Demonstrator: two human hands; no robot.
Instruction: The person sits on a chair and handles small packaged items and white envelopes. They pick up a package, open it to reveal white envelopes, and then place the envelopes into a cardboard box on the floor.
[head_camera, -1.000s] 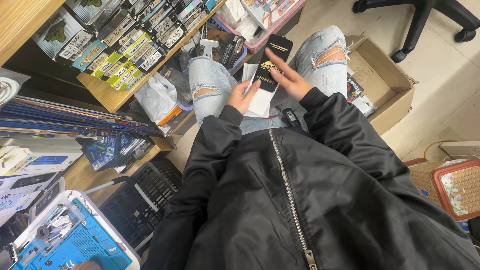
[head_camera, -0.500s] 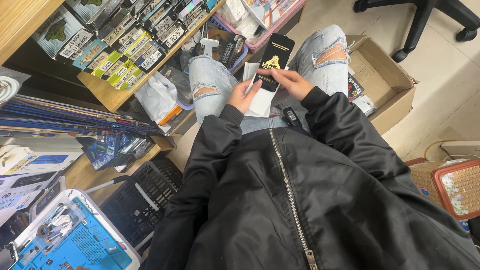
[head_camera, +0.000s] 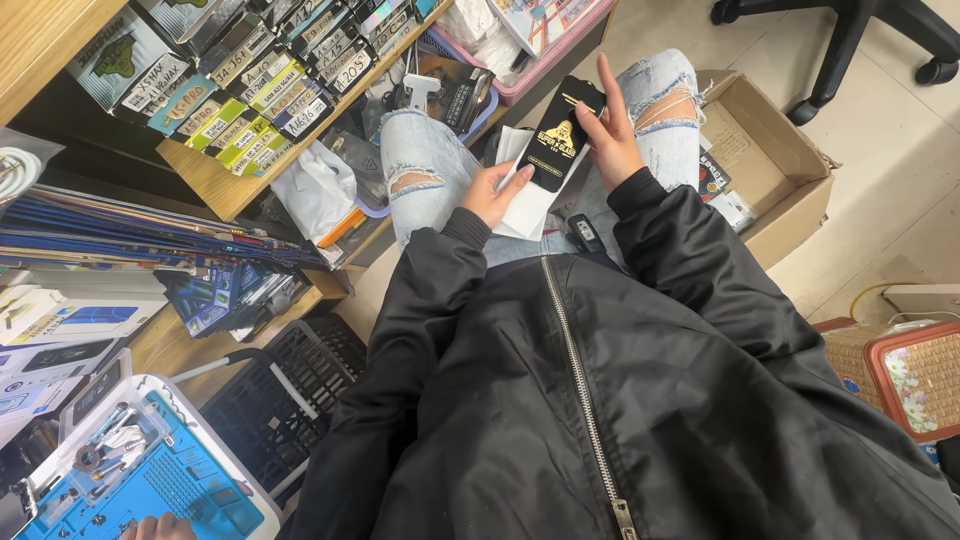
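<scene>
I sit with torn light-blue jeans and a black zip jacket. A flat black packet with a gold picture (head_camera: 560, 140) is held over my lap. My left hand (head_camera: 493, 194) grips its lower end together with a white paper sleeve (head_camera: 527, 208) behind it. My right hand (head_camera: 611, 135) holds the packet's right edge near the top, with the forefinger raised straight up. A small black key fob (head_camera: 584, 233) lies on my lap just below the hands.
Wooden shelves (head_camera: 215, 190) at the left hold rows of labelled small boxes. An open cardboard box (head_camera: 775, 160) stands right of my knee. A black wire basket (head_camera: 275, 400) and a blue tool tray (head_camera: 150, 480) sit lower left; a wicker basket (head_camera: 900, 375) is right.
My right hand slid from the packet's lower middle up to its top right edge and raised the forefinger. The packet tilted slightly right. A fingertip appeared at the blue tray's bottom edge.
</scene>
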